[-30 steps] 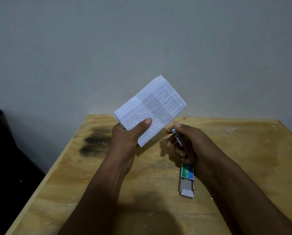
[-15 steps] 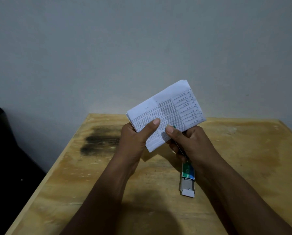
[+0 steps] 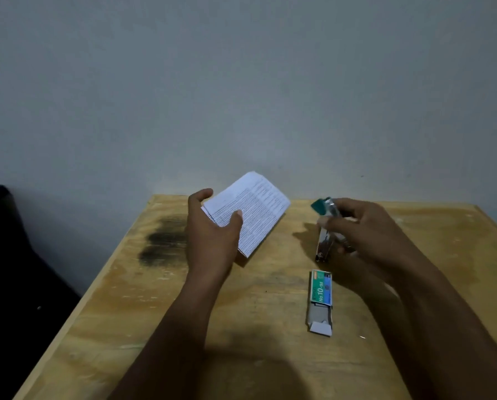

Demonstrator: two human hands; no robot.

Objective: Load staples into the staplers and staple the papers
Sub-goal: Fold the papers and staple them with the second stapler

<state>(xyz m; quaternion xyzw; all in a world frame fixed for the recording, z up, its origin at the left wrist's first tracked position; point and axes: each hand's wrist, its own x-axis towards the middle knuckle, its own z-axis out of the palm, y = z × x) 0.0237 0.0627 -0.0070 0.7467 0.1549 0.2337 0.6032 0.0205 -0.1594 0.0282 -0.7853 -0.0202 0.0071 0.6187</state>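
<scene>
The staple box (image 3: pixel 321 290) lies flat on the wooden table (image 3: pixel 270 356), its green label facing up and its grey inner tray slid partway out toward the person.

Just beyond the box, the right hand (image 3: pixel 365 235) grips the stapler (image 3: pixel 324 243). The fingers curl across its middle from the right side. The stapler stands nearly upright, with its green end at the top, farthest from the box, and its metal end pointing down toward the box. The metal end is near the box but not touching it. The hand is blurred, so I cannot tell how each finger sits.

Beyond the box and to its left, the left hand (image 3: pixel 212 241) holds the papers (image 3: pixel 256 209), a folded printed bundle. The thumb presses on the printed face and the fingers wrap round the far left edge. Most of the bundle sticks out to the right of the hand, tilted, well apart from the stapler. Whether its lower corner touches the table cannot be told.

Farther left of the box, past the left hand, a dark stain (image 3: pixel 163 241) marks the tabletop.
</scene>
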